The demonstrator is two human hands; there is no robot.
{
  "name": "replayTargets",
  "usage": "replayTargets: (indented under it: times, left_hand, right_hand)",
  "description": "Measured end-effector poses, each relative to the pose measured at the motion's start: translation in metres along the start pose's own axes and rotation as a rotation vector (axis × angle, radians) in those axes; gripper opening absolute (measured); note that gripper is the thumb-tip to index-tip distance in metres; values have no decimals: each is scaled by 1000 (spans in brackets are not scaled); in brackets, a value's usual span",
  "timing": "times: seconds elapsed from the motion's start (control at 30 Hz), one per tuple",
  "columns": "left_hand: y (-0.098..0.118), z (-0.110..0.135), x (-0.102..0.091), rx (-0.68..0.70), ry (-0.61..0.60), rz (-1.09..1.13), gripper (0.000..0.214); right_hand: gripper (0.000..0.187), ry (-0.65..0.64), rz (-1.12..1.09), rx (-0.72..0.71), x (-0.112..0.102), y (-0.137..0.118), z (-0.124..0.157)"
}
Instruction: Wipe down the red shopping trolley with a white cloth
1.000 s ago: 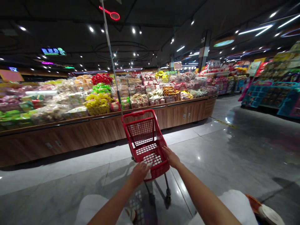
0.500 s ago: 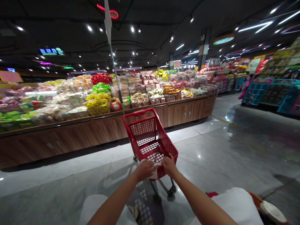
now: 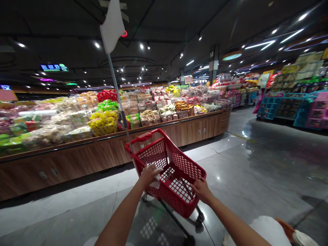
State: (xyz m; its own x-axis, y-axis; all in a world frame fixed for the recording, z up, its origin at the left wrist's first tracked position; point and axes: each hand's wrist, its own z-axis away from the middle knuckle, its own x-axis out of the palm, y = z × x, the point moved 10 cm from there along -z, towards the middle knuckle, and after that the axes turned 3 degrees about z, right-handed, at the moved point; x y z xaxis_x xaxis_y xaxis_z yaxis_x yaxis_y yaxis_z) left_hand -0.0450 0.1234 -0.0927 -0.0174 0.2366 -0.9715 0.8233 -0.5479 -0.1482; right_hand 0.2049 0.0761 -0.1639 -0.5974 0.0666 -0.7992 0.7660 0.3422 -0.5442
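Cloth [image 3: 155, 185] is partly hidden by left hand [image 3: 149, 175].

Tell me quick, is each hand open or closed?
Left hand: closed on a white cloth.
Right hand: at the cart's rim; can't tell if closed.

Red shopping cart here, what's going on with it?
A person has both bare hands at the red shopping cart. The left hand holds a white cloth or wipe at one side of the basket, and the right hand is on the rim at the end away from the handle. A pole with a white flag rises by the handle. Behind stands a wooden counter piled with packaged goods.
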Motion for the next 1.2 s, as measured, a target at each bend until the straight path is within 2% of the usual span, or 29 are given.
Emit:
replayTargets:
  times: [0.1,0.2,0.27,0.37,0.43,0.47,0.6,0.67,0.73,0.77,0.83,0.9,1.07,1.13,1.2]
  left_hand:
    - [27,-3,0,-30,-2,34,47]
    - [82,-7,3,21,50,92,40]
    - [120,-11,9,63,81,108,40]
    - [151,-15,11,101,124,60,41]
    - [147,-13,6,153,126,0,44]
    - [136,-9,1,169,125,-35,46]
    - [55,19,-39,129,167,-186,46]
    - [19,39,-63,62,251,-241,42]
    - [-2,54,-81,-31,336,-264,43]
    - [-6,59,-85,-81,367,-262,45]
    - [1,59,-81,-165,398,-231,45]
    - [26,46,-63,-197,389,-164,44]
    - [120,-13,-8,-127,275,3,42]
    - [142,-27,3,-70,213,-3,37]
    - [145,-27,5,36,149,-39,39]
  right_hand:
    - [42,-19,-10,-22,3,-39,1]
    - [41,-52,27,-15,17,-72,5]
    - [42,-54,133,51,20,-72,9]
    - [42,-35,285,79,14,-56,14]
    - [41,-20,342,38,7,-44,16]
    - [41,-13,361,22,2,-38,16]
    - [40,-9,415,-14,-11,-15,9]
    - [39,-25,428,-25,-14,-10,5]
    - [40,-36,433,-29,-15,-9,1]
    - [40,-39,435,-27,-16,-10,-1]
    - [41,-45,432,-16,-15,-13,-2]
    - [42,-47,423,-2,-12,-17,-3]
    - [41,-38,416,16,-7,-18,-6]
    - [41,-45,403,-5,-7,-16,-6]
    - [39,-56,396,-18,-9,-15,-7]
